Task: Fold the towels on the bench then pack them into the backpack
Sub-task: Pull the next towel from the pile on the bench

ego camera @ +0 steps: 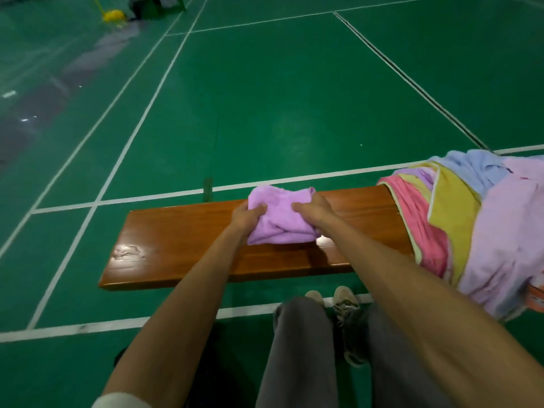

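Observation:
A small purple towel (279,214) lies bunched on the middle of the brown wooden bench (176,240). My left hand (248,216) grips its left edge, fingers curled into the cloth. My right hand (313,206) grips its right edge from above. A pile of loose towels (471,228) in pink, yellow, blue and pale purple covers the right end of the bench and hangs over its front. A dark shape (206,363) sits on the floor below my left forearm; I cannot tell if it is the backpack.
The bench stands on a green court floor (265,98) with white lines. My legs in grey trousers and my shoes (344,301) are just in front of the bench. A yellow object (113,16) lies far off at the top left.

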